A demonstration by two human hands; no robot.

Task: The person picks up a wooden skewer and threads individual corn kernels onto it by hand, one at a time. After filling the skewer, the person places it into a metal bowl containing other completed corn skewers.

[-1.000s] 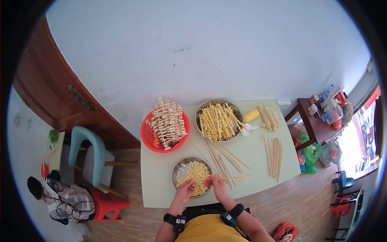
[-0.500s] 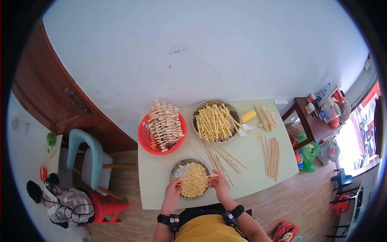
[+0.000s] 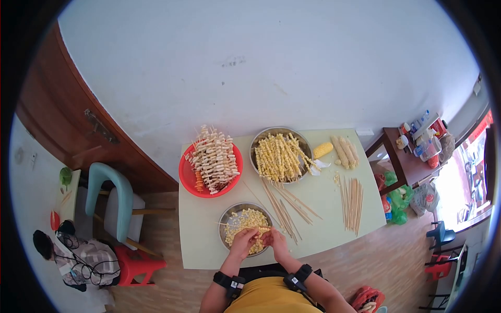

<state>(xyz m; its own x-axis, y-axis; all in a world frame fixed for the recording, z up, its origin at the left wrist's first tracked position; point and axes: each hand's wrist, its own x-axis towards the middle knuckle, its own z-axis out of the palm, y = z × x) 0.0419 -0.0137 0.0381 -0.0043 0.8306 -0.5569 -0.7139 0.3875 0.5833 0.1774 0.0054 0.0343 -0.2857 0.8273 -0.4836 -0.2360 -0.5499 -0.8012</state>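
Observation:
A thin wooden skewer (image 3: pixel 223 224) with pale yellow corn kernels towards its right end lies across the near metal bowl. My left hand (image 3: pixel 244 244) is closed, its fingertips pinched at the skewer. Close beside it, my right hand (image 3: pixel 279 244) curls its fingers round the kernel-covered end; the exact grip is partly hidden. Loose corn kernels (image 3: pixel 249 217) fill much of the near metal bowl (image 3: pixel 223 214) under both hands. Beyond it, a larger metal bowl (image 3: pixel 254 140) holds a heap of corn skewers (image 3: pixel 279 156).
At the back left, a red basin (image 3: pixel 186 180) carries skewers of pale pieces (image 3: pixel 214 161). Bare sticks (image 3: pixel 352 203) lie at the right, others (image 3: pixel 282 208) mid-table. A yellow corn cob (image 3: pixel 322 150) and stripped cobs (image 3: pixel 345 152) lie at the back. A teal chair (image 3: pixel 122 203) stands left.
My left hand has moved right along the skewer, from its left end to beside my right hand. My right hand has shifted slightly down and left.

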